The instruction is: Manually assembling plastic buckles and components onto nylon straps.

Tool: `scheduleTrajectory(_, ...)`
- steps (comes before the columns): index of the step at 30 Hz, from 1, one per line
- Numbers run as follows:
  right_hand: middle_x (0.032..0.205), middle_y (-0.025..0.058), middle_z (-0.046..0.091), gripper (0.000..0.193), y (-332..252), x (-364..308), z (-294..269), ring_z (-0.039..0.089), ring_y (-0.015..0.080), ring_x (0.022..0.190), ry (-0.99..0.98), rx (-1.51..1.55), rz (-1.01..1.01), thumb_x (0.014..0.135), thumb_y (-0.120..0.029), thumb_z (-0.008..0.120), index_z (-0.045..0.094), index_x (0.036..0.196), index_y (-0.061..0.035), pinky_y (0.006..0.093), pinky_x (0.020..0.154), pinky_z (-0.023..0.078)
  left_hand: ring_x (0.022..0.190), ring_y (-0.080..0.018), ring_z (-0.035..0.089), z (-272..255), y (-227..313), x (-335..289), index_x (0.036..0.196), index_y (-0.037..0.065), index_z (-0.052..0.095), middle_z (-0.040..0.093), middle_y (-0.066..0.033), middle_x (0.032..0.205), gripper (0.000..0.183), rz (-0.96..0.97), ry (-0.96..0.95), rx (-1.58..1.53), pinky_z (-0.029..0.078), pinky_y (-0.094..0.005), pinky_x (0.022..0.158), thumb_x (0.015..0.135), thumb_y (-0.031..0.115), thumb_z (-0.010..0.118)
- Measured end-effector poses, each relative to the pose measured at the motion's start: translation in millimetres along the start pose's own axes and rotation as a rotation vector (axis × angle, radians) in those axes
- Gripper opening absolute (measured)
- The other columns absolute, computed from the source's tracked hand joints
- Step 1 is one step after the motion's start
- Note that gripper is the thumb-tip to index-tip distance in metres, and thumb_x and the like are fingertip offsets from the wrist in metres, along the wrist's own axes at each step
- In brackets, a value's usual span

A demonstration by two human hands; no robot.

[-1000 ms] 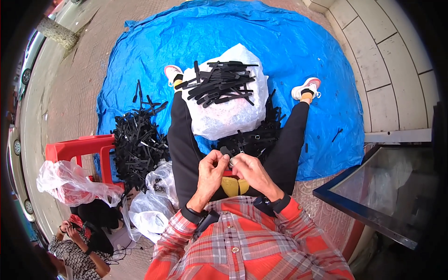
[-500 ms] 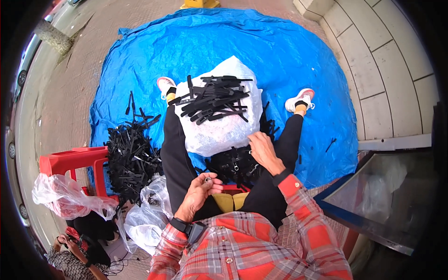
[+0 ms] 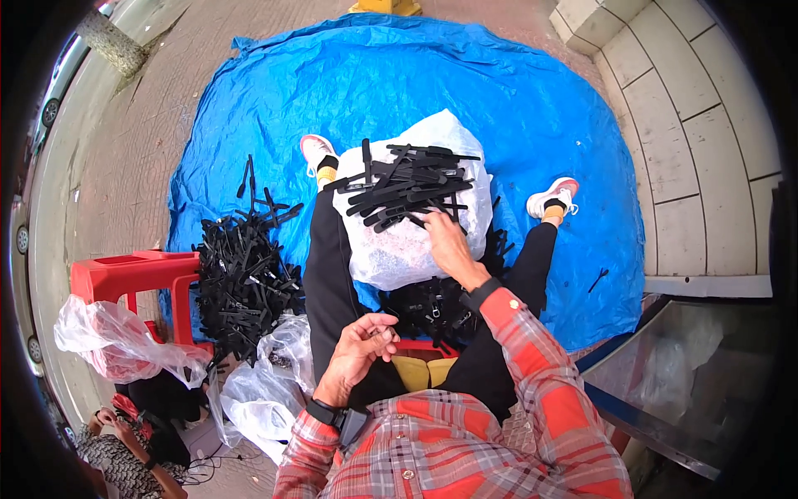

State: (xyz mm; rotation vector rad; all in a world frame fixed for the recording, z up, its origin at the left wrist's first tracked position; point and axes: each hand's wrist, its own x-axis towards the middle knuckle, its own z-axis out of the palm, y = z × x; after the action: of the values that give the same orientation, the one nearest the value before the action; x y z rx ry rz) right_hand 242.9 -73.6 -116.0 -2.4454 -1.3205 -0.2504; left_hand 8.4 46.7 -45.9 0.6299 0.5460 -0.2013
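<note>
A loose heap of short black straps (image 3: 409, 185) lies on top of a stuffed white plastic sack (image 3: 391, 259) in front of me. My right hand (image 3: 453, 248) reaches over the sack with its fingers stretched to the heap's near edge; nothing shows in its grasp. Close to my lap, my left hand (image 3: 362, 348) is closed in a pinch on something small that I cannot make out. Between my legs, below the sack, more black straps with small metal buckles (image 3: 432, 306) are piled, partly hidden by the sack.
A big pile of black straps (image 3: 249, 283) lies left on the blue tarp (image 3: 540, 100). Beside it are a red plastic stool (image 3: 133, 268) and clear plastic bags (image 3: 262, 395). Another person's hands (image 3: 112, 420) are at lower left. A glass-fronted case (image 3: 665, 366) stands right.
My right hand has moved from beside the sack's near right corner up to the strap heap. My left hand stays near my lap, still pinched. The whole view has shifted slightly.
</note>
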Motion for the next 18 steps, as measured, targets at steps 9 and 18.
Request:
scheduleTrajectory(9,0.076,0.0056,0.054,0.03,-62,-60,-101,0.046,0.0061,0.054,-0.349,1.458,0.694,0.092,-0.011,0.043,0.042,0.121,-0.0028,0.0182,0.043,0.035,0.074,-0.0165,0.063,15,0,-3,0.109,-0.004,0.055,0.063,-0.013,0.088,0.025,0.158,0.051,-0.027,0.054,-0.0239,0.063,0.085,0.002,0.056)
scheduleTrajectory(18,0.071,0.0016,0.056,0.022,-107,-112,-139,0.048,0.0041,0.056,-0.427,1.337,0.693,0.087,-0.006,0.05,0.056,0.107,-0.0005,0.0193,0.049,0.04,0.075,-0.0123,0.059,38,-11,-26,0.112,-0.003,0.055,0.061,-0.0087,0.088,0.031,0.314,0.028,0.173,0.05,-0.0237,0.068,0.082,0.001,0.06)
